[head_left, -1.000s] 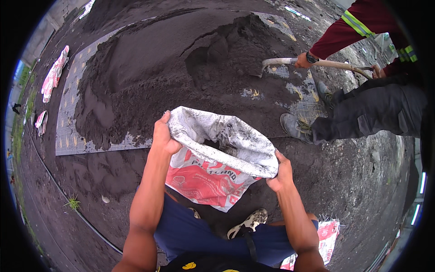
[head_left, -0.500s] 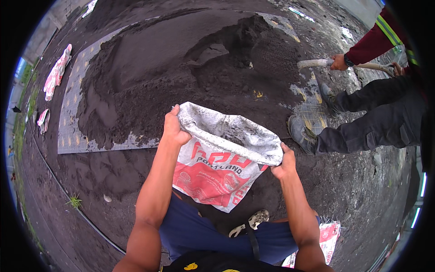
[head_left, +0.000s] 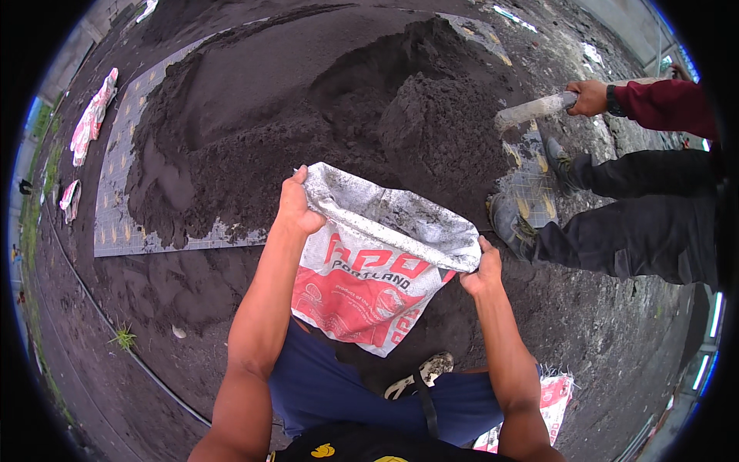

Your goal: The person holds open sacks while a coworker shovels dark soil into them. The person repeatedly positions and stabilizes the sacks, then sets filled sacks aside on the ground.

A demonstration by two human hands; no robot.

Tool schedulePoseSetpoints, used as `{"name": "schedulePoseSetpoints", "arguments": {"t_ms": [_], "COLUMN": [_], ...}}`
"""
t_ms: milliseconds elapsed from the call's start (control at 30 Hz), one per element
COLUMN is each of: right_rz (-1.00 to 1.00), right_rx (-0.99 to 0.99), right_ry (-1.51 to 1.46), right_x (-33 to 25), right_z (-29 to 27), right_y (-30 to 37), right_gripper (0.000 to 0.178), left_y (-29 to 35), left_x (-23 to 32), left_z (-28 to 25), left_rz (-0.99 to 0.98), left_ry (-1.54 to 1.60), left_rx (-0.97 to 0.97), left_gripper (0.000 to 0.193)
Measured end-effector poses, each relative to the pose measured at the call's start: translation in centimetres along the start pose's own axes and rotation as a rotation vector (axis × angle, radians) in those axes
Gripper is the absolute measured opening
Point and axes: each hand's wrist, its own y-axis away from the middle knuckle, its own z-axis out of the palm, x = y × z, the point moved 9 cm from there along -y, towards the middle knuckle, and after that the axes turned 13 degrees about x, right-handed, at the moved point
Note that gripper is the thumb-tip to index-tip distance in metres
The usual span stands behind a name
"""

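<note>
A white and red woven cement sack [head_left: 358,296] hangs in front of my legs, its rolled rim held wide with the mouth facing up. My left hand [head_left: 302,208] is closed around the rim's left corner. At the right corner, my right hand [head_left: 483,269] pinches the same rim. Dark smears coat the sack's inner wall; its bottom is out of sight. Just beyond the mouth lies a broad heap of dark sand [head_left: 262,100] on a patterned sheet [head_left: 115,223]. A co-worker's hand [head_left: 589,98] grips a dirty pale shaft [head_left: 539,110] whose near end meets the heap.
The co-worker's shoe [head_left: 510,223] is planted on the sheet's right edge. Two crumpled sacks, including a larger one [head_left: 94,119], lie at the left. Another sack [head_left: 554,400] is beside my right leg. A thin hose [head_left: 100,308] runs along the dark ground.
The co-worker's shaft has swung round and its sleeve has come lower. A loose mound now stands where the hollow in the sand was. My hands and the sack have barely moved.
</note>
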Motion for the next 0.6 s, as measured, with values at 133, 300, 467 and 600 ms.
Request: {"name": "schedulePoseSetpoints", "arguments": {"t_ms": [133,300,467,600], "right_rz": [0.01,0.031,-0.005,-0.019], "right_rx": [-0.025,-0.005,0.009,0.038], "right_ry": [-0.001,0.011,0.055,0.109], "right_x": [0.2,1.0,0.8,1.2], "right_z": [0.6,0.7,0.9,0.8], "right_y": [0.4,1.2,2.1,2.6], "right_gripper": [0.028,0.026,0.027,0.029], "left_y": [0.4,1.7,0.2,-0.7], "left_x": [0.2,1.0,1.1,-0.1], "left_z": [0.3,-0.4,-1.1,-0.3], "left_rz": [-0.056,-0.023,-0.035,-0.081], "left_ry": [-0.005,-0.051,-0.032,-0.063], "left_rx": [-0.032,-0.056,-0.06,-0.143], "left_gripper": [0.049,0.049,0.044,0.042]}}
